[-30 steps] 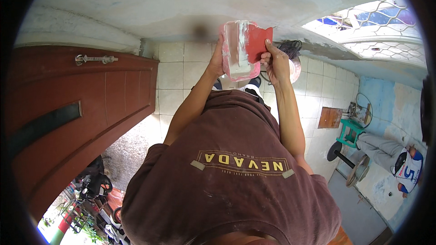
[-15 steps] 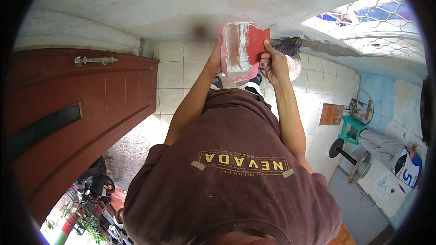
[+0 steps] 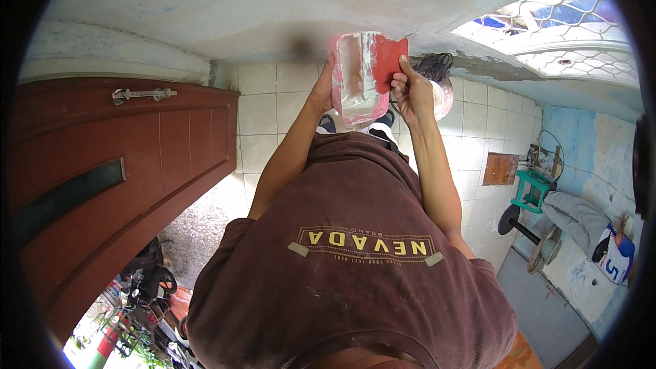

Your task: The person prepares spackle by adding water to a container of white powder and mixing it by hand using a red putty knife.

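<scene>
My left hand [image 3: 322, 87] grips the left side of a pink rectangular tub [image 3: 333, 106], its inside smeared with white putty [image 3: 357, 104]. Pinched between the thumb and fingers of my right hand [image 3: 414, 92] is a flat red putty spreader [image 3: 390, 61]. The spreader's left edge, coated in white paste, lies over the tub's opening. Both things are held up in front of the wall, above the tiled floor. The fingers of my left hand are partly hidden by the tub.
Ahead rises a patchy plastered wall [image 3: 260, 24]. A reddish-brown door [image 3: 137, 137] stands at left. Behind my right hand are a white bucket [image 3: 445, 100] and a dark bundle [image 3: 433, 65]. Far right are a green stool [image 3: 530, 191], a dumbbell-shaped object [image 3: 529, 236] and a seated person [image 3: 588, 229].
The spreader has shifted very slightly within the tub, with my right hand. My left hand and the tub stay almost where they were.
</scene>
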`<state>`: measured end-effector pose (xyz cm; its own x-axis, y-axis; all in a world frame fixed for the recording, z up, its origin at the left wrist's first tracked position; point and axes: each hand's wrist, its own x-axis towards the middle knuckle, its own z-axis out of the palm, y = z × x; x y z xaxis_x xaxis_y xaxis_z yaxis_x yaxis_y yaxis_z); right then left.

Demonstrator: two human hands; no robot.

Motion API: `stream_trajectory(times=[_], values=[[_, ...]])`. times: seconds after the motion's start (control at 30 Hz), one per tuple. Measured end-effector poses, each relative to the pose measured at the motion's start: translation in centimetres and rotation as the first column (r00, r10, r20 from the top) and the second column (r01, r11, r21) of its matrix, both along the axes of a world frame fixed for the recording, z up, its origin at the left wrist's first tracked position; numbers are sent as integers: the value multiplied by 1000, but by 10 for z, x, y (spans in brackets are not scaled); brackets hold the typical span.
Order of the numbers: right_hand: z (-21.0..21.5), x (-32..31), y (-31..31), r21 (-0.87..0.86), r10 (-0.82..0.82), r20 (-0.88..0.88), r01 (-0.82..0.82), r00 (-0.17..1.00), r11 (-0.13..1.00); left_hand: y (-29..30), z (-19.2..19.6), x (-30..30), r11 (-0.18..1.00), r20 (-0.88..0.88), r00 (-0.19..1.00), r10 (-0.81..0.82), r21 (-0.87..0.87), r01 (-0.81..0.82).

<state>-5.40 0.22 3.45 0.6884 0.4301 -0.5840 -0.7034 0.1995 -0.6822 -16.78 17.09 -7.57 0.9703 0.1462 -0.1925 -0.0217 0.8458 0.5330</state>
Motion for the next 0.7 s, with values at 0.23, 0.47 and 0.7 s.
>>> stream_trajectory(times=[0.23,0.47,0.7], values=[[4,-1,7,-27,-39,-6,38,999,999,1,-4,-3,995,-8,998,60,-82,-60],[-2,-2,9,-4,-90,-40,89,995,996,2,-5,-5,999,10,999,34,-24,-33],[1,-3,13,-24,-103,-32,102,994,995,3,-9,-5,1000,10,1000,12,23,-12]])
